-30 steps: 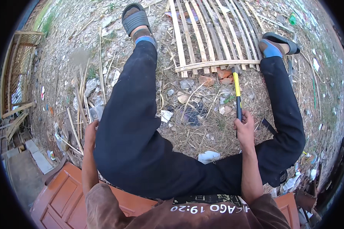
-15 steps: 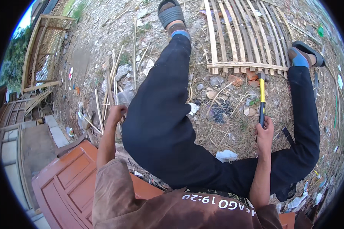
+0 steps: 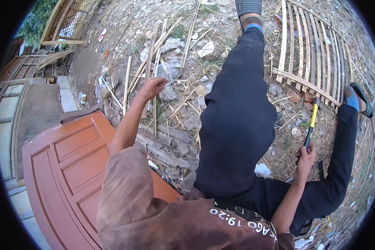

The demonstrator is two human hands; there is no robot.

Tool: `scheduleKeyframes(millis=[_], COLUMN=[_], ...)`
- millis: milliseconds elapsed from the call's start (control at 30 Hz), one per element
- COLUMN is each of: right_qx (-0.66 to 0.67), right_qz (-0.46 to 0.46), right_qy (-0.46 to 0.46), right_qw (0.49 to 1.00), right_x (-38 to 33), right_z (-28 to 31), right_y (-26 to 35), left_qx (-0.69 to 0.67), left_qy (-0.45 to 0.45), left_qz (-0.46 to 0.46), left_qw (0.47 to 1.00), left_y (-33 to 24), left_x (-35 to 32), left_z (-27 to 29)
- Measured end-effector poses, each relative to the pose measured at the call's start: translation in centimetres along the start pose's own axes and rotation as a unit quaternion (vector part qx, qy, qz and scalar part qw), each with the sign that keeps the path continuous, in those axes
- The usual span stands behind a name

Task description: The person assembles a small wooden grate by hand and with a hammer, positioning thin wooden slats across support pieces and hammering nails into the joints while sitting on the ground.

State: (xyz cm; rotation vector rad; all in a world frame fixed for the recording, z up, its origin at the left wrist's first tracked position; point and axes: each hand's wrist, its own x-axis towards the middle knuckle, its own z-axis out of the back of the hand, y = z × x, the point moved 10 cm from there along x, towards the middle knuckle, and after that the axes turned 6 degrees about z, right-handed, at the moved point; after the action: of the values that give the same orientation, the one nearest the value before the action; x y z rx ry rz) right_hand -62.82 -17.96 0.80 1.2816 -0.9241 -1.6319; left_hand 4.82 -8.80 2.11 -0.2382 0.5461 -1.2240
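Observation:
My right hand [image 3: 306, 157] is wrapped round the black grip of a hammer [image 3: 311, 124] with a yellow and black handle. The hammer's head points away from me, close to the near rail of a slatted wooden panel [image 3: 308, 85] lying on the ground. On the other side, my left hand [image 3: 152, 88] reaches out over the ground with its fingers curled together in a pinch. Whatever may be between those fingers is too small to make out. Just past the fingertips lies a clear plastic container [image 3: 166, 72] among stones and thin wooden strips [image 3: 154, 56].
A reddish-brown panelled door [image 3: 77, 160] lies at my left. Beyond it are a lattice-filled wooden frame [image 3: 77, 18] and pale blocks [image 3: 66, 93]. Stones, straw and litter cover the ground. My black-trousered legs [image 3: 239, 108] spread between the strips and the slatted panel.
The view has swung left, so the slatted panel and my legs sit further right. My left hand has reached outward beside the clear plastic container. The hammer stays in my right hand.

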Motion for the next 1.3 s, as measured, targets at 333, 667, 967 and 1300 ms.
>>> scheduleKeyframes(millis=[333,667,967,1300], right_qx=[0.062,0.097,0.122,0.174], right_qz=[0.009,0.039,0.121,0.174], right_qy=[-0.01,-0.044,-0.107,-0.153], right_qw=[0.998,0.994,0.979,0.957], right_x=[-0.6,-3.5,-7.8,-7.3], right_z=[-0.3,2.1,9.4,13.1], right_y=[2.0,4.3,11.2,15.0], left_qx=[-0.24,-0.246,-0.345,-0.151], left_qy=[-0.183,-0.209,-0.185,-0.135], left_qz=[-0.009,-0.167,-0.36,-0.473], left_qw=[0.953,0.931,0.847,0.858], left_y=[-10.3,-33.1,-45.1,-55.3], left_x=[4.3,9.5,5.3,6.1], left_z=[7.5,14.1,15.8,11.9])
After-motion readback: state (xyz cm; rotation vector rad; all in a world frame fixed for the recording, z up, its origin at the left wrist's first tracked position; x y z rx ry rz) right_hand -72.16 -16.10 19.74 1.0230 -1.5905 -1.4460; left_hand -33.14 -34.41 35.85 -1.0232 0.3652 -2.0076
